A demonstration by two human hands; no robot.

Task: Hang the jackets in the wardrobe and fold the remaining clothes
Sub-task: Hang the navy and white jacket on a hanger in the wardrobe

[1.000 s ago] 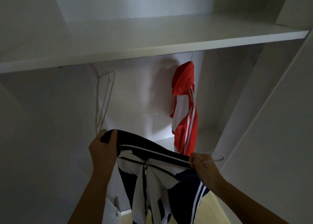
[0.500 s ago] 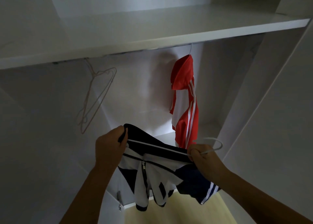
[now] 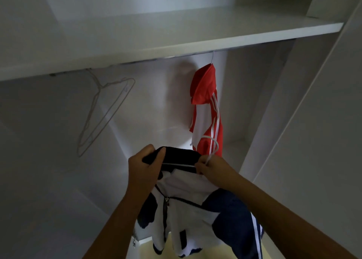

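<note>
Jacket (image 3: 192, 209), hanging collar-up, is gripped at the collar by the left hand (image 3: 145, 166); its hanger (image 3: 214, 152) is pinched by the right hand (image 3: 213, 168); one sleeve is cut off below.

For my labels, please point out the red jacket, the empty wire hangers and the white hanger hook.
red jacket (image 3: 204, 86): head view, upper red shoulder.
empty wire hangers (image 3: 94, 101): head view, left wire side.
white hanger hook (image 3: 217, 144): head view, top of curve.
</note>
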